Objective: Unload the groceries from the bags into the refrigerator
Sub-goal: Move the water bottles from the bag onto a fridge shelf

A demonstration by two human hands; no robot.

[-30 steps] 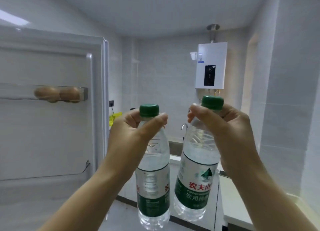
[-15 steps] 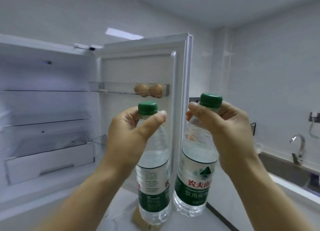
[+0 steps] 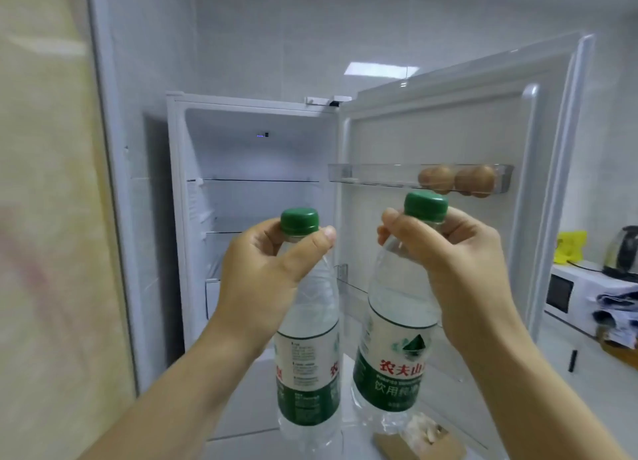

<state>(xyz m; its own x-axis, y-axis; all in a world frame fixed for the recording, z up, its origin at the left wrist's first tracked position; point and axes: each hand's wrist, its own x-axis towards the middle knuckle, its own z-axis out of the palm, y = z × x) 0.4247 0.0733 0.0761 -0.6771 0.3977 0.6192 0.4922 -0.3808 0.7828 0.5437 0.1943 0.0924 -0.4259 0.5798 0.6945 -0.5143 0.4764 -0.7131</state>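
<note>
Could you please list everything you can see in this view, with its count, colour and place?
refrigerator: one, white, ahead, door open to the right.
left-hand bottle: one, clear, green cap, held up before the refrigerator.
right-hand bottle: one, clear, green cap, beside it.
eggs: brown, count unclear, in the door shelf.
microwave: one, white, far right.
kettle: one, metallic, on the microwave.
yellow object: one, left of the kettle.
brown package: one, bottom edge.
left hand: grips the left-hand bottle's neck.
right hand: grips the right-hand bottle's neck.
</note>
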